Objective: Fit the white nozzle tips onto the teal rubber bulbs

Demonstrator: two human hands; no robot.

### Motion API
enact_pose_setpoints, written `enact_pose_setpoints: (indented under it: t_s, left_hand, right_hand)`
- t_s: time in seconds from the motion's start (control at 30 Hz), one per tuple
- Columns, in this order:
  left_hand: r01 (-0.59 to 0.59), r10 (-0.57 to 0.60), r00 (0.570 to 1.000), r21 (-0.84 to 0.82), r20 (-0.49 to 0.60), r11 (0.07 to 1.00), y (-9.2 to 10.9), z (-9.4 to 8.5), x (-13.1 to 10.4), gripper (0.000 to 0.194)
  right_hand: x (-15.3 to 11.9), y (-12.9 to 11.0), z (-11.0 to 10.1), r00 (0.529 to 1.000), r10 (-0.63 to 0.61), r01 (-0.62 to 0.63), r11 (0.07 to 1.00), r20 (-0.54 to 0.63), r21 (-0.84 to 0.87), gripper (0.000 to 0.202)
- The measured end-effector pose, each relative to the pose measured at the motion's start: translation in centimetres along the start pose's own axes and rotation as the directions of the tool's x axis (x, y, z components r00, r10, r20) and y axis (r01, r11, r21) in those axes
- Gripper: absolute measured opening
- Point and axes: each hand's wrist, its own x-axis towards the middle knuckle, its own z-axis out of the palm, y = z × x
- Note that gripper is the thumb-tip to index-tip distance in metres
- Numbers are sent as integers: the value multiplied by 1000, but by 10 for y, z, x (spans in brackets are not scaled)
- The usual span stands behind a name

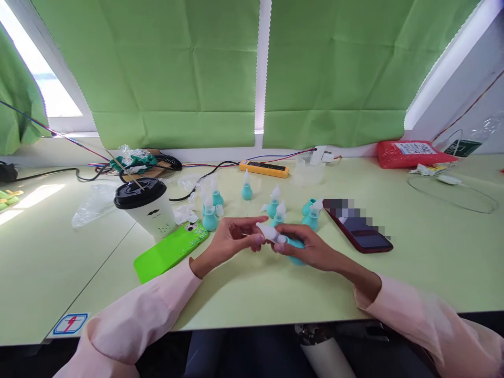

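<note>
In front of me, my right hand (303, 244) is wrapped round a teal bulb nasal aspirator (295, 253), whose whitish clear nozzle (268, 231) points left. At the nozzle's tip, my left hand (232, 237) is closed in a pinch. A thin white sliver shows between its thumb and fingers, too small to name. Behind the hands stand several similar aspirators, among them one at the left (210, 220), one at the back (247, 191) and one at the right (311, 221). A teal bulb without a visible nozzle (309, 206) stands beside the right one.
A lidded paper cup (155, 212) and a bright green phone case (169, 252) are at my left. A dark phone (360, 228) lies at the right. Along the back are a yellow power strip (263, 169), cables and a red package (413, 154).
</note>
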Motion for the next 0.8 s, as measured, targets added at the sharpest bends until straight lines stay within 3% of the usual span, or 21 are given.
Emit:
enact_pose_setpoints:
  t_s: [0.1,0.17,0.2,0.27,0.33,0.43,0.53,0.67,0.8]
  left_hand:
    - [-47,62,993,143,-100,989,-2,-9,9,39]
    - [-26,106,980,421,-168,907,-9,-15,18,36]
    - [-27,153,974,585,-167,811,-14,-16,24,33]
    - [-93,244,968,821,-57,563,-24,-17,37,31]
    - [-159,268,961,927,66,340,-32,-15,52,35]
    - [-216,190,964,963,184,164,-39,-13,75,43]
    - [-258,104,964,954,244,154,-41,-16,94,44]
    - [-275,26,960,922,279,272,-45,-21,110,37]
    - [-273,8,959,917,283,291,-52,-21,117,30]
  right_hand:
    - [-3,-12,-17,988,-110,97,988,-109,-118,24]
    - [-4,-19,-30,970,-142,107,978,-197,-179,24]
    - [-4,-22,-37,960,-141,92,974,-242,-205,23]
    - [-1,-25,-51,922,-130,44,971,-364,-235,20]
    - [8,-24,-67,884,-160,34,959,-438,-283,20]
    - [26,-16,-90,818,-221,-14,916,-531,-402,20]
    - [45,-3,-107,784,-211,-142,855,-584,-499,20]
    - [65,17,-115,839,-76,-301,760,-539,-576,27]
    - [78,38,-115,906,165,-391,680,-389,-620,27]
